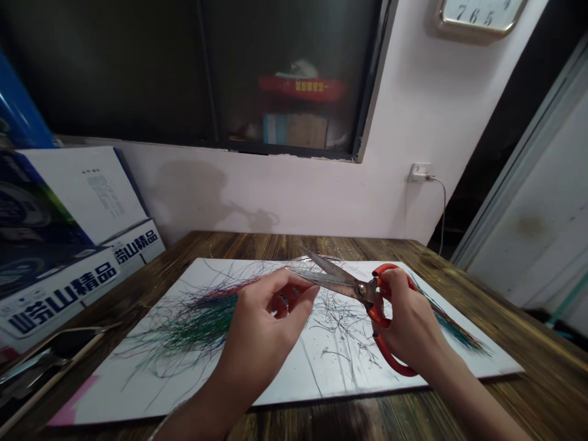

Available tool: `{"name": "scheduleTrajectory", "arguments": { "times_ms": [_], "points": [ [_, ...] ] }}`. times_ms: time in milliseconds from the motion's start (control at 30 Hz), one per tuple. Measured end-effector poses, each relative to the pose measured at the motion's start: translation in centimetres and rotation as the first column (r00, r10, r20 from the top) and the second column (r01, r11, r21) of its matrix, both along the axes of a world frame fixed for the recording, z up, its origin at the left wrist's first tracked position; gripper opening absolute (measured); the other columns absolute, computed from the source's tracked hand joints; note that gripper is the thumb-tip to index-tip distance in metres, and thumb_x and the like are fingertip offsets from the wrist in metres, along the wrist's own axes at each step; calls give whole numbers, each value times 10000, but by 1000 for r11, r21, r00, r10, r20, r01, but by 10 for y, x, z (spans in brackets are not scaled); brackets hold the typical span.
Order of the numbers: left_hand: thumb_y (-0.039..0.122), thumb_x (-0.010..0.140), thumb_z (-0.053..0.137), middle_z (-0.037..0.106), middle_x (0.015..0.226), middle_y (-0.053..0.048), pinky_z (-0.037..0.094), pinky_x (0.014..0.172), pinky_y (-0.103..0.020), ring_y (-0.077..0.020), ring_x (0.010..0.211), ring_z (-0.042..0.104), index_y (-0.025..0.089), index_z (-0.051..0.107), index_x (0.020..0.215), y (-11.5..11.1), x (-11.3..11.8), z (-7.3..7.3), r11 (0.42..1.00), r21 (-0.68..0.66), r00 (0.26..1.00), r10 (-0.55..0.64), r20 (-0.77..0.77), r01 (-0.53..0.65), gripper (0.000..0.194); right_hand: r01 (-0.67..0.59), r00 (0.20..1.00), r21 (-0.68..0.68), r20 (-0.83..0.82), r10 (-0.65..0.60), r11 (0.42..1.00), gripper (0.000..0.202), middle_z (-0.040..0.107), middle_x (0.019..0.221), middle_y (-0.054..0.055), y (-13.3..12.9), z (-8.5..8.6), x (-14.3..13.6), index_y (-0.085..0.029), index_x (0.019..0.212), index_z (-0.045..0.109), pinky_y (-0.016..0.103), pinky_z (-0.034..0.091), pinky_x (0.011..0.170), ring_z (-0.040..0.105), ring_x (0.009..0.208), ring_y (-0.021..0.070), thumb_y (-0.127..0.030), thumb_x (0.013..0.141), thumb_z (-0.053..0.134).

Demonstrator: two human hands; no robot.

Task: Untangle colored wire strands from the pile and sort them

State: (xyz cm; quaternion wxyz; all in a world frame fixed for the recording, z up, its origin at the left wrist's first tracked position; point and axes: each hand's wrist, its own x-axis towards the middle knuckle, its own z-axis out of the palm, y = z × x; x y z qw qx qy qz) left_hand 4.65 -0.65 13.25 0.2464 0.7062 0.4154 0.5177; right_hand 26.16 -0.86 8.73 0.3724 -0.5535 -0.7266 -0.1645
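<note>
My right hand [408, 312] grips a pair of scissors [362, 288] by their red handles; the blades are parted and point left. Close to the blade tips, my left hand [266, 312] is closed in a pinch, thumb toward forefinger. Whatever is between those fingers is too thin or hidden to make out. Beneath both hands lies a white board [280, 386]. On its left part spreads a loose heap of thin green, blue and red wires [197, 324]. Short dark clippings [337, 334] are scattered mid-board. A neater bundle of coloured wires [459, 327] lies at the right, partly behind my right hand.
The board rests on a dark wooden table [528, 343]. Printed boxes [82, 282] stand at the left, with a dark metal object [37, 373] near them. Behind the table are a wall with a dark window [285, 61], a socket with a plugged cable [420, 173] and a clock [480, 15].
</note>
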Motion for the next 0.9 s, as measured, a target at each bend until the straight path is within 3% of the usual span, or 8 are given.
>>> {"name": "scheduleTrajectory", "arguments": {
  "times_ms": [233,400,600,900],
  "points": [
    [231,775,620,582,624,30,409,515,-224,-113,575,508,214,638,707,0,2,1,1000,-1,1000,-14,4,14,72,6,999,19,31,-6,1000,266,581,641,31,2,0,0,-201,912,329,245,335,447,512,468,162,-127,666,399],
    [197,780,608,656,774,10,435,568,-229,-131,689,570,219,649,746,1,2,2,999,26,998,-43,44,42,57,21,999,90,-37,-18,996,185,560,587,5,3,-2,-1,-225,826,314,228,333,401,508,417,151,-163,682,410],
    [230,775,616,635,711,4,428,526,-228,-133,644,563,207,645,737,-1,1,2,999,-14,997,-49,63,50,53,22,997,44,-72,-19,999,222,609,703,61,3,-3,-1,-204,925,346,279,420,470,606,560,201,-154,721,419],
    [222,756,615,641,746,-9,444,540,-234,-143,674,578,195,644,734,-2,2,2,999,-20,995,-36,89,38,45,72,997,75,-24,-71,995,205,605,802,100,2,-1,-1,-198,943,360,292,397,473,593,623,220,-164,745,402]
  ]
}}
